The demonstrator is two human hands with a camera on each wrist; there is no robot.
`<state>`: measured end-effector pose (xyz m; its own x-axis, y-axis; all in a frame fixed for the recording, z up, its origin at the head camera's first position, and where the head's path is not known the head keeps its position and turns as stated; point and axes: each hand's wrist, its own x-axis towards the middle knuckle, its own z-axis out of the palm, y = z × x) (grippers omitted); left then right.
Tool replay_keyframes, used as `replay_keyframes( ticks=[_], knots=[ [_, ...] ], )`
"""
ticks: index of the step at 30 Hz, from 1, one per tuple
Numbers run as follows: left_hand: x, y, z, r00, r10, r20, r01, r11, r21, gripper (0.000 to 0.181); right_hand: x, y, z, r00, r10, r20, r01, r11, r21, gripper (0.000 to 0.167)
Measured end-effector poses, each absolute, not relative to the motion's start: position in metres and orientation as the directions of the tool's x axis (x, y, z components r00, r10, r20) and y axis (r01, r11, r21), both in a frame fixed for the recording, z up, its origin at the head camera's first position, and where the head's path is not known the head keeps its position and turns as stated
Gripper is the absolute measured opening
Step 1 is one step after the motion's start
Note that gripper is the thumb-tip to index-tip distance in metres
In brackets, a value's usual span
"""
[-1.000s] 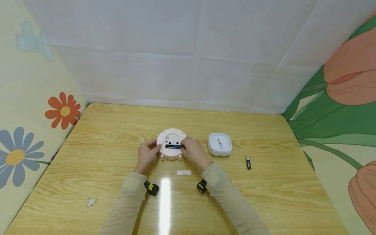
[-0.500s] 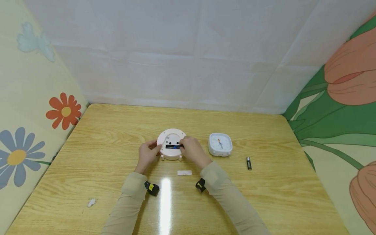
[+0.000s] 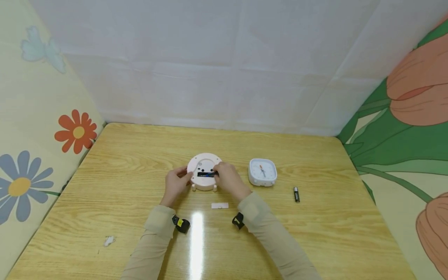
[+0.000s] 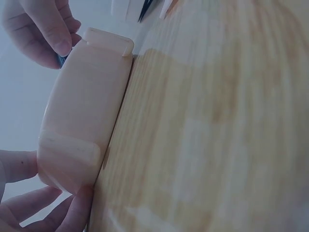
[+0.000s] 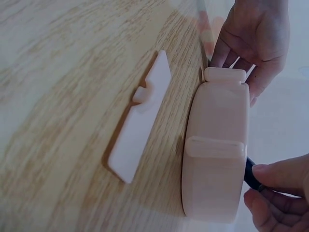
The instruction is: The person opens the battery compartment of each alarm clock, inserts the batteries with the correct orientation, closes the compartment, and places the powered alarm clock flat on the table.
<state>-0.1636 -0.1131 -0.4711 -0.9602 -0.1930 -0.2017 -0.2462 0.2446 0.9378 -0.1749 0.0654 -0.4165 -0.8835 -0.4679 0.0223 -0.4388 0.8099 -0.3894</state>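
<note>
A round, pale pink clock [image 3: 204,187] lies face down on the table, its black battery slot facing up and two small feet pointing toward me. My left hand [image 3: 175,183] grips its left edge, thumb on top and fingers against the side. My right hand [image 3: 230,179] pinches a dark battery [image 5: 252,175] between thumb and fingers at the slot's right end. Blue shows on the battery in the head view; how deep it sits is hidden by the fingers. The pink battery cover [image 5: 140,126] lies apart on the table, in front of the clock.
A white square clock [image 3: 262,171] rests face up just right of my right hand. Farther right lies another black battery [image 3: 296,194]. A small whitish patch [image 3: 109,241] marks the table [image 3: 140,147] at the front left. Curtain and painted walls border the table.
My right hand has shifted slightly left with the battery, and less of its blue part shows. The left hand and the pink clock have stayed in place.
</note>
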Motion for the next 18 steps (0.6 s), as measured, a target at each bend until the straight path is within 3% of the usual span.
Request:
replay_keyframes(
  ticks=[18],
  knots=[
    [-0.1634,-0.1134,-0.4708,-0.962,-0.198,-0.187,-0.235,0.254,0.938,0.036,-0.1768,0.0627,-0.4198,-0.898,-0.441,0.014,-0.411,0.826,-0.385,0.013]
  ],
)
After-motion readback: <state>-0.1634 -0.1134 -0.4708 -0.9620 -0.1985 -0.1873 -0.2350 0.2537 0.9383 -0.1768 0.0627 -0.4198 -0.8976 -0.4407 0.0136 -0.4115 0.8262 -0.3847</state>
